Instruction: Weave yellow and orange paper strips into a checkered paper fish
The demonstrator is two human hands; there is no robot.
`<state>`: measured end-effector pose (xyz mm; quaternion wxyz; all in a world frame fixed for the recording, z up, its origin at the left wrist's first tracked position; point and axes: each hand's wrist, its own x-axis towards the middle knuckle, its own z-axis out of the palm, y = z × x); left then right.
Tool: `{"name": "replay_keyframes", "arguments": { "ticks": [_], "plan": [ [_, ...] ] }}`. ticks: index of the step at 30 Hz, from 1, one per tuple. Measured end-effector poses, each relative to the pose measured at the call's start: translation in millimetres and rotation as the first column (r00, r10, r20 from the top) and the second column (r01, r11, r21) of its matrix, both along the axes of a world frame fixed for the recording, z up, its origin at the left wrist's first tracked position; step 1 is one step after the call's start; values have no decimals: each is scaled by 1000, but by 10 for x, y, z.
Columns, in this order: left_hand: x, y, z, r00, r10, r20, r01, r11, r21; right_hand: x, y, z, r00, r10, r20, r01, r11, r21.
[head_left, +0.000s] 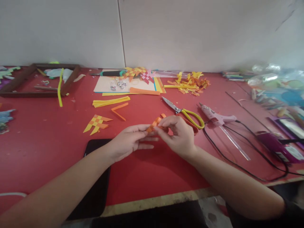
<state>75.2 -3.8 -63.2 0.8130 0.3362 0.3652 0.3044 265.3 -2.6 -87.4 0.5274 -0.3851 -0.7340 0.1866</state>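
Note:
Between my two hands is an orange paper strip (154, 124), bent into folds. My left hand (133, 138) pinches its left end with thumb and forefinger, the other fingers stretched out below. On the other side my right hand (177, 134) grips the strip in its fingertips, partly hiding it. A woven yellow and orange paper fish (97, 123) lies left of my hands. Near it rest a folded orange strip (120, 110) and a stack of yellow paper strips (110, 101). Scissors (181, 111) with yellow and orange handles lie just beyond my right hand.
A pink glue gun (216, 116) with its cord lies at the right. Behind are paper sheets (101, 85), a cutter (111, 73) and a heap of paper scraps (196, 83). A brown frame (23, 94) stands back left. A black phone-like slab (97, 180) lies under my left forearm.

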Motion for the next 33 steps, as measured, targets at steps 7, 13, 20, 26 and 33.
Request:
{"name": "replay_keyframes", "arguments": {
  "ticks": [7,13,20,26,33],
  "plan": [
    [-33,15,-55,991,1,134,-5,1000,26,-42,-85,109,946,140,293,-164,985,57],
    [-20,26,-32,997,44,-59,-37,993,112,26,-98,165,950,209,232,-202,978,-55],
    [-20,14,-45,983,82,-162,-62,990,125,16,-22,97,999,-8,-45,-2,976,-219],
    [-33,-34,-18,978,-67,-199,106,975,195,55,40,62,993,36,109,-10,972,-233],
    [-40,-44,28,957,-211,-197,248,951,185,119,94,82,955,-26,296,-14,991,132]
  ]
}}
